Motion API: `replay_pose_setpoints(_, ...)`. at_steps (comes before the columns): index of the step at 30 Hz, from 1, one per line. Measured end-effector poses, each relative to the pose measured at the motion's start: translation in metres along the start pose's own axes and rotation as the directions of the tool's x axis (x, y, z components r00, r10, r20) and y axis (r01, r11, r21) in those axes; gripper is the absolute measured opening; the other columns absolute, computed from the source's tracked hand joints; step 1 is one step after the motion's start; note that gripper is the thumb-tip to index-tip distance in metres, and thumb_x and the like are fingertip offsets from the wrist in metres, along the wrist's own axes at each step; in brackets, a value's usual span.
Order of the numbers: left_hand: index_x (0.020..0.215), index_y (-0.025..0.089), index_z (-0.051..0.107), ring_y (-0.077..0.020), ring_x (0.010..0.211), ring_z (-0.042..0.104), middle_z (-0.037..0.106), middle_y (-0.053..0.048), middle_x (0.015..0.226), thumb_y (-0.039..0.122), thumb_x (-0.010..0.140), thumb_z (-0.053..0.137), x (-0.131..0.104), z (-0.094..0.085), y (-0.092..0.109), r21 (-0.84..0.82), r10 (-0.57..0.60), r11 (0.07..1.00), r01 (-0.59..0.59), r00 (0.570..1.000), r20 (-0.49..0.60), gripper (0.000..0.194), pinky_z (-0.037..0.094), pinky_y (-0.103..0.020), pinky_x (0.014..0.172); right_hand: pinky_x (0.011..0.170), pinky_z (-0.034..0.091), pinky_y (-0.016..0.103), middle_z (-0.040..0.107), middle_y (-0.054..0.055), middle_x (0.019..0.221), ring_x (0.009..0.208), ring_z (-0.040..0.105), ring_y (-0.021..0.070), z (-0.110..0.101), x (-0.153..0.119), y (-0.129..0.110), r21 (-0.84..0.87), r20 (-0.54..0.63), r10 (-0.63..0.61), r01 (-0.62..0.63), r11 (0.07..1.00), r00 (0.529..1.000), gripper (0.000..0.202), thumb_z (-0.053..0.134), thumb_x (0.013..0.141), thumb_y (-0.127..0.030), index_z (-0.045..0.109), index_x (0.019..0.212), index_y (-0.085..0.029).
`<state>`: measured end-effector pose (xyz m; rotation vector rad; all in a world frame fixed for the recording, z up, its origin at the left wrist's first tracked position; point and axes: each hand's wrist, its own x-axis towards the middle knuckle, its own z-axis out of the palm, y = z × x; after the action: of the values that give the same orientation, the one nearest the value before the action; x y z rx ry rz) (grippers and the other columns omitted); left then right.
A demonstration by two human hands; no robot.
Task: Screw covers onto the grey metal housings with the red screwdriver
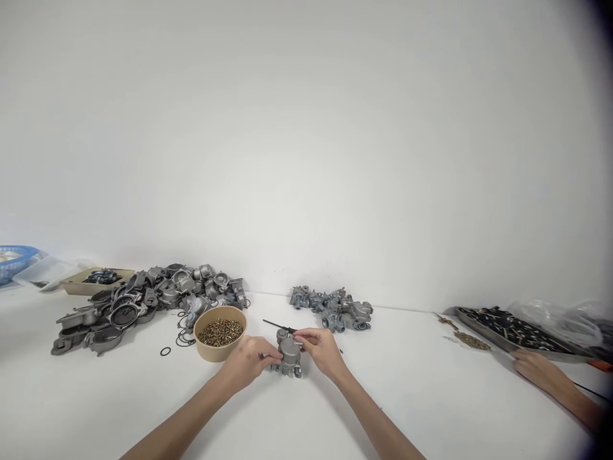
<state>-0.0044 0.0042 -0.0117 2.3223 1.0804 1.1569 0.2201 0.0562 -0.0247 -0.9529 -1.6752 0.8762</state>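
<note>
A grey metal part (290, 352) with a domed top stands on the white table between my hands. My left hand (249, 359) grips its left side, fingers pressed together. At its upper right is my right hand (318, 347), with thumb and fingers pinched; what they hold, if anything, is too small to make out. A thin black rod (276, 325) lies behind the metal part, one end close to my right fingertips. Left of my left hand, a round tan tub (205, 351) holds many small brass-coloured screws.
Grey castings (125, 312) are heaped at the left, with black rings (165, 351) nearby. More metal parts (330, 305) lie behind my hands. At the right, another person's hand (539, 368) is beside a tray (565, 356) of dark pieces and a small brass-coloured pile (472, 340).
</note>
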Motion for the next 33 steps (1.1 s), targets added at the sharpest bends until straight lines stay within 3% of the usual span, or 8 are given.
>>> replay_pose_setpoints(7,0.094,0.024,0.077,-0.0209,0.081,0.07,0.078,-0.004,0.088,0.015,0.091,0.055,-0.001,0.003,-0.007,0.131,0.221,0.966,-0.222,0.975,0.026,0.024,0.052,-0.029,0.072,0.064,0.061,0.037,0.078,0.012,0.087,0.074,0.074,0.0269,-0.007,0.0,0.005,-0.009,0.051,-0.006,0.007,1.0,0.999,0.034,0.073,0.076,-0.048,0.079,0.086,-0.016)
replay_pose_setpoints(13,0.096,0.023,0.075,-0.0196,0.082,0.068,0.077,-0.003,0.088,0.013,0.093,0.053,-0.003,0.003,-0.008,0.211,0.272,0.937,-0.279,0.96,0.063,0.025,0.052,-0.028,0.069,0.066,0.061,0.038,0.078,0.012,0.087,0.076,0.073,0.0273,-0.009,-0.001,0.003,-0.03,0.073,-0.036,0.038,0.999,0.997,0.033,0.072,0.078,-0.049,0.079,0.085,-0.017)
replay_pose_setpoints(19,0.096,0.022,0.074,-0.0178,0.079,0.068,0.077,-0.002,0.089,0.017,0.093,0.055,-0.002,0.003,-0.01,0.233,0.37,0.901,-0.367,0.928,0.032,0.02,0.051,-0.026,0.064,0.074,0.059,0.038,0.076,0.011,0.087,0.078,0.071,0.0256,-0.012,-0.001,0.0,-0.084,0.086,-0.089,0.096,0.992,0.992,0.027,0.071,0.08,-0.043,0.08,0.084,-0.019)
replay_pose_setpoints(24,0.096,0.023,0.074,-0.018,0.08,0.069,0.077,-0.002,0.089,0.016,0.092,0.055,-0.003,0.003,-0.008,0.234,0.341,0.911,-0.339,0.939,0.034,0.02,0.051,-0.026,0.068,0.073,0.059,0.037,0.076,0.011,0.089,0.08,0.071,0.0253,-0.013,-0.002,0.0,-0.1,0.102,-0.107,0.117,0.988,0.989,0.023,0.068,0.082,-0.039,0.079,0.086,-0.019)
replay_pose_setpoints(29,0.096,0.024,0.074,-0.0159,0.072,0.07,0.077,0.0,0.086,0.018,0.09,0.061,-0.004,0.003,-0.006,0.185,0.2,0.962,-0.199,0.98,0.016,0.016,0.05,-0.024,0.068,0.07,0.059,0.035,0.075,0.009,0.082,0.075,0.071,0.0236,-0.013,-0.002,0.0,-0.096,0.11,-0.095,0.105,0.99,0.989,0.02,0.067,0.083,-0.036,0.075,0.084,-0.018)
replay_pose_setpoints(33,0.095,0.025,0.075,-0.0145,0.068,0.069,0.078,0.002,0.088,0.018,0.086,0.066,-0.003,-0.001,-0.004,0.144,0.111,0.982,-0.119,0.992,0.063,0.014,0.05,-0.022,0.067,0.067,0.059,0.033,0.074,0.008,0.08,0.075,0.07,0.0227,-0.014,-0.002,0.001,-0.089,0.112,-0.083,0.094,0.992,0.99,0.019,0.067,0.084,-0.035,0.072,0.082,-0.017)
